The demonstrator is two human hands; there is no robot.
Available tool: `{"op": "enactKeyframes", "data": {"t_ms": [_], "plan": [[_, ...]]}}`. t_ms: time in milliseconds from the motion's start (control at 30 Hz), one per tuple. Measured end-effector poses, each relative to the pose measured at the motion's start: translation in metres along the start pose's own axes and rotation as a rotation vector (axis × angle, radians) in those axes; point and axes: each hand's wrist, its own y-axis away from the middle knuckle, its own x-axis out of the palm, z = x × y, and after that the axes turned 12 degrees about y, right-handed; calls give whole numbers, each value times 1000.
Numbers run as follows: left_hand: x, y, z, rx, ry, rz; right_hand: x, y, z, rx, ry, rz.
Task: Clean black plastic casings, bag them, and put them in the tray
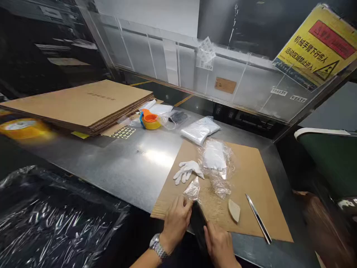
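A dark, flat, elongated object [198, 225] is held between my two hands at the near edge of the cardboard sheet. My left hand [177, 219], with a metal watch on its wrist, closes at the far end of it. Crumpled clear plastic [193, 190] lies just beyond those fingertips; whether they pinch it too I cannot tell. My right hand [219, 242] grips the object's right side lower down. Close by are a white glove [188, 171], a beige wedge-shaped piece [234, 211] and a utility knife [259, 219].
Under these things lies a cardboard sheet [251, 163] on a metal table [134, 163]. Clear bags with white contents [214, 154] sit further back. Stacked cardboard [80, 98], a tape roll [22, 126], orange and yellow rings [150, 120] and a sticker sheet [123, 133] are leftward.
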Motion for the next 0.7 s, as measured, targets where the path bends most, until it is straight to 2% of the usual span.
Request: {"op": "enactKeyframes", "data": {"t_ms": [200, 367, 433, 500, 600, 700], "plan": [[-2, 5, 1, 203, 93, 93, -15, -16, -4, 86, -135, 67], [-19, 3, -26, 263, 165, 135, -37, -31, 6, 208, -203, 139], [-28, -5, -38, 266, 191, 157, -53, -36, 9, 238, -204, 175], [-38, -16, -47, 200, 199, 195, -75, -40, 7, 245, -233, 196], [-54, -37, -57, 123, 203, 298, -113, -41, -9, 207, -359, 244], [-63, -56, -75, 178, 313, 342, -138, -32, -31, 259, -661, 278]]}}
